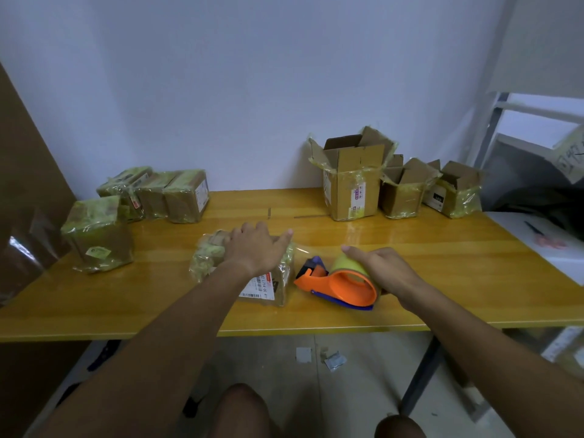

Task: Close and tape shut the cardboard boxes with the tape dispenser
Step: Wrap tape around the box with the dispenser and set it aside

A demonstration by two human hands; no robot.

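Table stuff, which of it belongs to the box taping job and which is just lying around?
Job: tape dispenser in right hand; box under left hand; three open boxes; taped boxes.
Lying about: scissors; floor scraps.

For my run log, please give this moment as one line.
left hand: pressing box | right hand: gripping tape dispenser | three boxes at back right: open

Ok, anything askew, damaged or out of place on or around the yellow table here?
Mostly wear: the three open brown cardboard boxes by the wall have crumpled flaps and wrinkled old yellowish tape. Paper scraps litter the floor under the table. Red-handled scissors lie off it, on the white surface beside.
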